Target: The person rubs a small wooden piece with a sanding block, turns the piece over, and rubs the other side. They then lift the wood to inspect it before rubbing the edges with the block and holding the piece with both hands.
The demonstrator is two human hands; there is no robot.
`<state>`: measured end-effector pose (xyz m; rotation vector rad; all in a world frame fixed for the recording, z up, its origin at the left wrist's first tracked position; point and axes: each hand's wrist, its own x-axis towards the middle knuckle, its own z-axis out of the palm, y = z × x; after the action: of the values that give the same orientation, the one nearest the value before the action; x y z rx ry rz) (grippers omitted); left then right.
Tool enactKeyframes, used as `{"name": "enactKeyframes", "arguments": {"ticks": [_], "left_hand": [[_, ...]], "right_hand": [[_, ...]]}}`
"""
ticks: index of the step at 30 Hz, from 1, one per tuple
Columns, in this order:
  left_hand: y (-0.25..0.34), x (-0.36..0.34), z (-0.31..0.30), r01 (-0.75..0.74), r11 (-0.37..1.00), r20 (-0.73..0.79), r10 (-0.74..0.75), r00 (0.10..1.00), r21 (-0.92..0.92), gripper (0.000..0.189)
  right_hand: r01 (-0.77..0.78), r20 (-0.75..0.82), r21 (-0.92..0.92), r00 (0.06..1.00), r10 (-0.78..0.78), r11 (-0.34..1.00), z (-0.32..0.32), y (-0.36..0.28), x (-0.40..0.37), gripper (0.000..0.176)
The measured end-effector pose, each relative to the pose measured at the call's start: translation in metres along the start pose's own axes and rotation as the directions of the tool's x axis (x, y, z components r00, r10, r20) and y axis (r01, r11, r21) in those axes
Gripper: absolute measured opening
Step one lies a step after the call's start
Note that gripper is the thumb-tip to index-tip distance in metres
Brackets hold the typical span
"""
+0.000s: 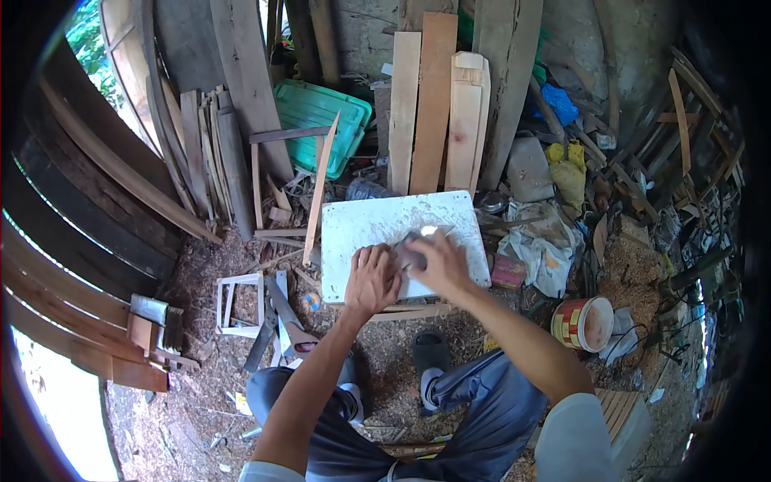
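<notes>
A worn white tabletop (365,221) with scuffs and dark specks lies in front of me. My left hand (373,279) rests on its near part, palm down with the fingers spread and slightly bent. Beside it, my right hand (438,263) grips a brownish-grey piece (411,255) that looks like folded sandpaper and presses it on the white surface. The fingers partly cover this piece. A small bright spot (429,230) shows just beyond the right hand.
Left of the tabletop are a handsaw (285,317) and a small pale wooden frame (239,305). Boards (434,104) lean on the back wall near a green plastic lid (321,128). At right stand a paint bucket (582,324) and scattered bags. Shavings cover the floor.
</notes>
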<state>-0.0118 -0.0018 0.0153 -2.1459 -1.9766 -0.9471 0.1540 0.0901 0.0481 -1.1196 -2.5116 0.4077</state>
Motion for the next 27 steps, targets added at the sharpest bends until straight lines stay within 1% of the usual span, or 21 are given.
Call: {"name": "enactKeyframes", "arguments": {"ticks": [2,4,5,7,8,9,10,11,12,13,14,16,17,18,19,20,22,23,24,26,27], "left_hand": [[0.001,-0.001,0.001,0.005,1.0,-0.008,-0.005,1.0,0.015,0.034],[0.0,-0.001,0.0,0.024,1.0,0.011,-0.024,1.0,0.005,0.033],[0.0,-0.002,-0.001,0.028,1.0,0.008,-0.028,1.0,0.004,0.033],[0.001,0.0,-0.001,0.006,0.999,0.004,-0.005,1.0,-0.036,0.033],[0.001,0.0,0.001,-0.001,0.999,0.002,0.001,1.0,-0.043,0.033],[-0.001,-0.002,0.004,0.023,0.999,0.008,-0.023,1.0,-0.03,0.034],[-0.001,-0.002,0.004,0.048,0.999,0.011,-0.048,0.999,-0.012,0.036],[-0.001,-0.002,0.004,0.054,0.999,0.006,-0.054,0.999,0.002,0.035],[0.001,-0.005,0.003,0.053,0.999,0.016,-0.053,0.998,0.005,0.035],[0.002,-0.003,0.002,0.037,0.999,-0.009,-0.037,0.999,-0.013,0.032],[0.002,-0.001,0.0,0.027,0.999,-0.038,-0.028,0.999,-0.03,0.029],[0.002,-0.003,-0.003,0.024,0.999,-0.044,-0.026,0.999,-0.032,0.029],[0.002,-0.003,-0.003,0.03,0.999,-0.019,-0.031,0.999,-0.025,0.029],[0.002,-0.001,-0.001,0.033,0.999,0.005,-0.033,0.999,-0.022,0.028],[0.003,-0.002,0.0,0.036,0.999,-0.002,-0.036,0.999,-0.029,0.028],[0.003,-0.003,0.0,0.035,0.999,-0.014,-0.035,0.999,-0.022,0.028],[0.004,0.001,0.003,0.038,0.999,-0.036,-0.038,0.999,-0.015,0.028],[0.004,0.0,0.003,0.039,0.999,-0.039,-0.04,0.998,-0.025,0.028],[0.003,-0.002,0.001,0.039,0.999,-0.036,-0.04,0.999,-0.031,0.028],[0.002,-0.003,0.0,0.032,0.999,-0.022,-0.032,0.999,-0.018,0.028],[0.003,-0.003,0.0,0.046,0.999,-0.01,-0.046,0.999,-0.016,0.027]], "right_hand": [[-0.146,-0.073,-0.008,0.987,0.145,0.989,-0.004,0.033,0.024,0.042],[-0.224,-0.171,-0.021,0.961,0.218,0.974,-0.011,0.056,0.035,0.04],[-0.22,-0.169,-0.024,0.962,0.213,0.975,-0.003,0.054,0.034,0.04],[-0.146,-0.156,0.058,0.976,0.154,0.988,0.012,0.037,0.022,0.04],[-0.082,-0.054,0.089,0.995,0.087,0.993,0.011,0.019,0.012,0.043],[-0.024,-0.023,0.066,0.999,0.025,0.998,0.013,-0.001,0.0,0.044],[-0.01,0.04,0.093,0.999,0.006,0.996,0.007,-0.014,-0.005,0.045],[-0.006,0.026,0.023,1.0,0.006,1.0,0.005,-0.011,0.001,0.045],[-0.011,0.018,-0.042,1.0,0.012,0.999,0.005,-0.004,0.007,0.045],[-0.083,-0.023,-0.015,0.996,0.082,0.996,0.006,0.016,0.019,0.045],[-0.179,-0.081,-0.034,0.981,0.175,0.983,0.0,0.031,0.031,0.044],[-0.248,-0.169,-0.001,0.955,0.244,0.969,-0.012,0.054,0.037,0.044],[-0.24,-0.167,-0.008,0.957,0.235,0.971,-0.004,0.054,0.037,0.044],[-0.151,-0.153,0.022,0.976,0.153,0.988,0.011,0.056,0.033,0.045],[-0.066,-0.139,0.053,0.988,0.073,0.996,0.022,0.055,0.025,0.046],[-0.06,-0.024,0.108,0.998,0.063,0.992,0.011,0.028,0.013,0.048],[0.002,0.081,0.062,0.997,-0.007,0.998,-0.003,-0.002,0.001,0.048],[0.003,0.1,0.04,0.995,-0.007,0.999,-0.006,0.002,0.005,0.047],[0.048,-0.02,0.049,0.999,-0.047,0.998,0.006,0.023,0.013,0.045],[-0.144,-0.058,-0.005,0.988,0.143,0.99,-0.009,0.043,0.032,0.043],[-0.157,-0.102,-0.004,0.983,0.156,0.988,-0.013,0.053,0.032,0.042]]}}
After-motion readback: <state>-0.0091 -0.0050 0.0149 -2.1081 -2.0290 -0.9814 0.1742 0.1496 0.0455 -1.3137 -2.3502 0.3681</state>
